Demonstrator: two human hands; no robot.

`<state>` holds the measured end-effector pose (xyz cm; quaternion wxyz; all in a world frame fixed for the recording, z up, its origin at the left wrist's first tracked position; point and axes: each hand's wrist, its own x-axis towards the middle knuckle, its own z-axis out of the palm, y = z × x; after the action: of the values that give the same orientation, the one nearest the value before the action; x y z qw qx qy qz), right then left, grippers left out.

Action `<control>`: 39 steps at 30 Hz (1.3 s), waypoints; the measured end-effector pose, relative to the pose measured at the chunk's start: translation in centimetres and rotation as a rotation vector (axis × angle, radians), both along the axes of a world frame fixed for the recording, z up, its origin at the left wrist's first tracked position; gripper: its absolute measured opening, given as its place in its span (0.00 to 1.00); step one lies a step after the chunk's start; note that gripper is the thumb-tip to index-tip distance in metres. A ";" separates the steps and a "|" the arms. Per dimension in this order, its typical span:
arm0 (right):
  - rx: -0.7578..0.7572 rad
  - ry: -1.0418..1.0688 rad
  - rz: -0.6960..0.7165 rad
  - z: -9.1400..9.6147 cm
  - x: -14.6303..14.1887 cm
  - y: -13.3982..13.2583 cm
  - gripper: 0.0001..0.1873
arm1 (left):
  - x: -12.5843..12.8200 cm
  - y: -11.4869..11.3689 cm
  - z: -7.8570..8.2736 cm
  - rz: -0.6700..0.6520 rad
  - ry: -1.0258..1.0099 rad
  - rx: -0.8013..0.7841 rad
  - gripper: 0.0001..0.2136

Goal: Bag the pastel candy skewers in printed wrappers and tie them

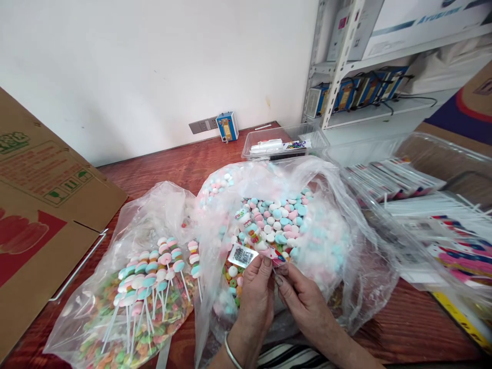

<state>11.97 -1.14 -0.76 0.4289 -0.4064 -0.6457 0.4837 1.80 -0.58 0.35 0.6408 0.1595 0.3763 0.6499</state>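
My left hand is closed in a pinch on the lower end of a wrapped candy skewer. Colourful sweets show through its clear wrapper, and a silvery barcode label sticks out to the left. The fingertips of my right hand pinch the same end, close beside the left thumb. Under both hands lies a big clear plastic bag, opened over many pastel pink, blue and white candies. Ring-shaped gummies show below the label. The stick is mostly hidden by my fingers.
Several candy skewers rest on a bag of gummy rings at left, near a cardboard box. Behind stands a clear tray. At right, a plastic bin holds sticks and printed wrappers, below a metal shelf.
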 end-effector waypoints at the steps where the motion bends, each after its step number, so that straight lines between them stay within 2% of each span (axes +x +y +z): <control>1: -0.024 0.024 -0.009 -0.1 0.0 -0.1 0.09 | 0.3 -0.2 0.0 0.018 0.009 -0.012 0.11; 5: -0.104 0.063 -0.033 -0.6 0.3 -0.2 0.11 | 0.5 -0.5 0.1 0.035 0.031 -0.032 0.10; 11: -0.275 0.137 0.097 -1.4 0.7 -0.4 0.16 | -0.7 0.0 0.7 -0.040 -0.054 0.019 0.12; 17: -0.419 0.266 0.132 -1.3 0.3 -0.2 0.20 | 0.3 -0.2 0.4 0.061 -0.025 -0.001 0.10; 21: -0.469 0.343 0.118 -1.1 0.5 0.1 0.20 | 0.4 -0.2 0.7 0.038 -0.084 0.022 0.12; 25: -0.537 0.412 0.171 -1.3 0.8 0.3 0.19 | -0.4 0.2 0.5 0.047 -0.110 0.040 0.10; 29: -0.550 0.400 0.196 -1.5 0.4 0.1 0.20 | -0.6 0.5 0.1 0.081 -0.115 -0.019 0.10; 36: -0.539 0.368 0.246 -1.2 0.2 0.2 0.21 | -0.3 0.0 0.8 0.067 -0.164 -0.034 0.10; 39: -0.507 0.292 0.215 -0.7 0.6 0.4 0.20 | -0.3 0.1 0.6 0.108 -0.168 -0.064 0.11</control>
<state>12.57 -0.73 -1.43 0.3484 -0.3563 -0.4752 0.7252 1.51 -0.43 0.97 0.6389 0.0637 0.3498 0.6821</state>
